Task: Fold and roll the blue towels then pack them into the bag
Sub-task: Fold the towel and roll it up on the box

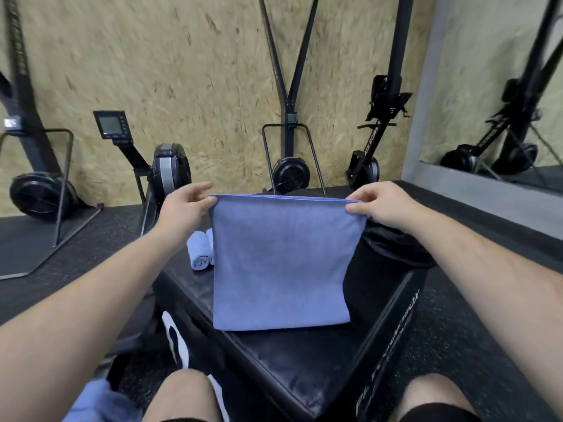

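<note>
Chipboard wall [198,71] backs a black box [304,376] at frame centre. Over it hangs a doubled blue towel [280,263]. The left hand [182,205] and right hand [384,205] each pinch a top corner, likely squaring it to lay flat. Rolled towels [199,251] wait left of it and the bag [396,242] lies right. Upper right, a rower [370,147] reads "AIR ROWER"; the box's side lettering is illegible.

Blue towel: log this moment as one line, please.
blue towel: hanging flat over black box | left hand: pinches top-left corner | right hand: pinches top-right corner | rolled towels: on box, behind it
</note>
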